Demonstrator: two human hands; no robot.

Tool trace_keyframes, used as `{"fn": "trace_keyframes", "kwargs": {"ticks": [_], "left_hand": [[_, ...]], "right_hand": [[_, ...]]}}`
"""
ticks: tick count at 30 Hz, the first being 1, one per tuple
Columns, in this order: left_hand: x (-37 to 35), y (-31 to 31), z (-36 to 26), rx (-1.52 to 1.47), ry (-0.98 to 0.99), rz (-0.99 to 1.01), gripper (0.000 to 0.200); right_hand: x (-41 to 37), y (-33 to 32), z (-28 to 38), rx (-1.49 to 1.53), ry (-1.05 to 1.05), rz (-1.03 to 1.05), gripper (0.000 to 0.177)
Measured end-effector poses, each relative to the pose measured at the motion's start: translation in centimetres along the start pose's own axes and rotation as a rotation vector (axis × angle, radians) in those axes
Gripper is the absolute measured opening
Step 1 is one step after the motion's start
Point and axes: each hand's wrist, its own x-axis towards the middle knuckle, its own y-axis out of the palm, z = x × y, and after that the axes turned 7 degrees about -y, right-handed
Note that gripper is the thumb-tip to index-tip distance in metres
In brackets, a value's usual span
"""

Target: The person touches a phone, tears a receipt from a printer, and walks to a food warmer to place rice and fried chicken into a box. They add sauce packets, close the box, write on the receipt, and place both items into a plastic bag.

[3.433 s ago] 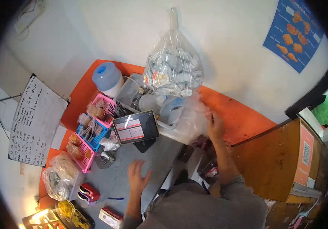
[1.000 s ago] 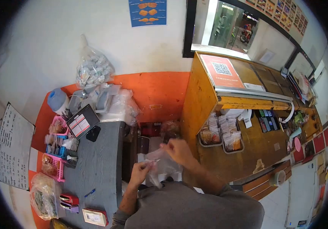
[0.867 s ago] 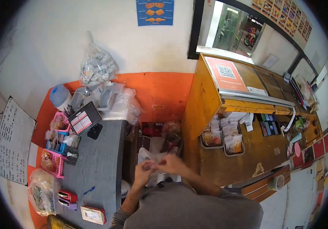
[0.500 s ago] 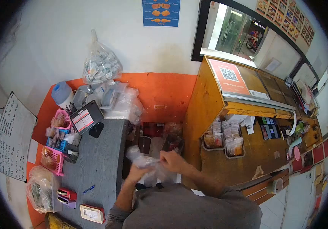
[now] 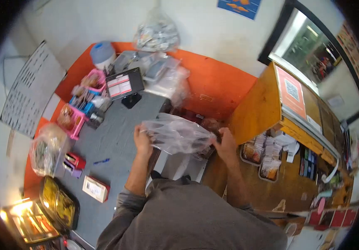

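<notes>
A clear plastic bag (image 5: 177,134) is stretched sideways between my two hands, in front of my body and above the gap between the grey table and the wooden counter. My left hand (image 5: 143,141) grips its left end, near the table's edge. At the other end, my right hand (image 5: 226,146) pinches the bag beside the counter. The film looks thin and crumpled, and whether anything is inside cannot be made out.
On the grey table (image 5: 117,125) are a tablet (image 5: 124,83), a blue pen (image 5: 102,161), a small box (image 5: 95,188) and pink baskets (image 5: 77,121). The wooden counter (image 5: 246,183) holds trays of packets (image 5: 270,164). A lit warmer (image 5: 31,221) glows at lower left.
My hands have moved apart and spread the bag, which was bunched between them before. The head view has turned left, so the warmer now shows.
</notes>
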Motion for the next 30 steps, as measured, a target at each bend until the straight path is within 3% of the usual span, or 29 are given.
{"fn": "trace_keyframes", "kwargs": {"ticks": [1,2,3,6,8,9,10,12,13,15,16,17,18,19,20,22,23,24,25,27,28,29,30], "left_hand": [[-1.1,1.5,0.1,0.107,0.044,-0.025,0.018],[-0.1,1.4,2.1,0.402,0.409,0.047,0.014],[0.7,1.2,4.2,0.708,0.766,0.115,0.012],[-5.3,4.6,3.1,0.915,0.692,0.15,0.012],[-7.0,3.5,2.1,1.611,0.77,0.185,0.025],[-5.9,0.7,3.3,1.701,0.722,0.145,0.027],[-4.5,-3.3,4.6,1.706,0.698,0.074,0.027],[-2.4,-12.0,7.1,1.694,0.463,-0.067,0.017],[-1.4,-14.4,8.3,1.693,0.444,-0.121,0.017],[1.6,-16.2,8.7,0.775,-0.036,-0.348,0.016],[0.9,-13.0,4.5,0.774,0.363,-0.441,0.016],[-2.8,-8.4,-1.4,0.768,0.747,-0.527,0.017],[-8.0,-4.8,-7.1,0.691,0.977,-0.55,0.015],[-11.4,-3.3,-10.7,0.61,1.21,-0.571,0.014],[-12.6,-5.6,-11.4,0.613,1.207,-0.614,0.014],[-15.5,-10.4,-13.4,1.181,1.622,0.08,0.015],[-15.1,-13.6,-11.4,1.429,1.161,-0.002,0.024],[-15.3,-18.0,-9.2,1.457,0.793,0.012,0.03],[-16.2,-22.8,-7.4,1.447,0.433,0.028,0.036],[-20.0,-30.7,-4.5,1.207,0.167,0.175,0.045],[-23.7,-32.1,-6.3,1.073,-0.252,0.207,0.041],[-26.6,-34.4,-6.5,1.012,-0.465,0.228,0.039],[-29.5,-35.2,-6.6,0.509,-0.399,0.27,0.029]], "right_hand": [[0.2,-0.2,2.5,-0.022,-0.224,-0.111,0.024],[0.3,0.1,4.6,-0.037,-0.447,-0.226,0.027],[0.2,1.3,6.2,-0.023,-0.469,-0.202,0.027],[-0.9,4.7,7.4,0.084,-0.459,-0.069,0.035],[-0.5,7.8,3.5,0.221,-0.469,-0.022,0.039],[-0.2,8.3,2.4,0.114,-0.362,-0.134,0.038],[0.2,6.6,4.8,0.168,-0.352,-0.24,0.035],[0.2,8.2,2.1,0.116,-0.281,0.126,0.033],[0.4,8.9,2.6,0.137,-0.31,0.162,0.033],[1.0,9.8,4.5,-0.239,-0.195,0.604,0.034],[2.5,8.6,7.5,-0.259,-0.327,0.402,0.028],[3.6,7.0,11.1,0.067,-0.468,0.113,0.022],[3.6,4.3,14.5,0.192,-0.495,-0.146,0.021],[4.3,3.8,13.1,0.125,-0.756,-0.582,0.021],[3.1,5.5,13.3,0.148,-0.775,-0.553,0.021],[0.1,11.0,12.6,0.62,-0.504,-0.354,0.015],[-1.0,12.6,12.9,0.831,-0.351,-0.241,0.013],[0.5,13.4,13.3,0.288,-0.753,0.27,0.012],[-1.3,14.6,13.7,0.279,-0.598,0.629,0.012],[-4.9,18.1,11.0,0.354,-0.264,1.26,0.016],[-7.1,19.4,10.1,0.615,-0.008,1.433,0.025],[-9.3,19.0,12.5,0.918,0.315,1.477,0.03],[-11.2,18.5,15.2,1.208,0.651,1.471,0.035]]}}
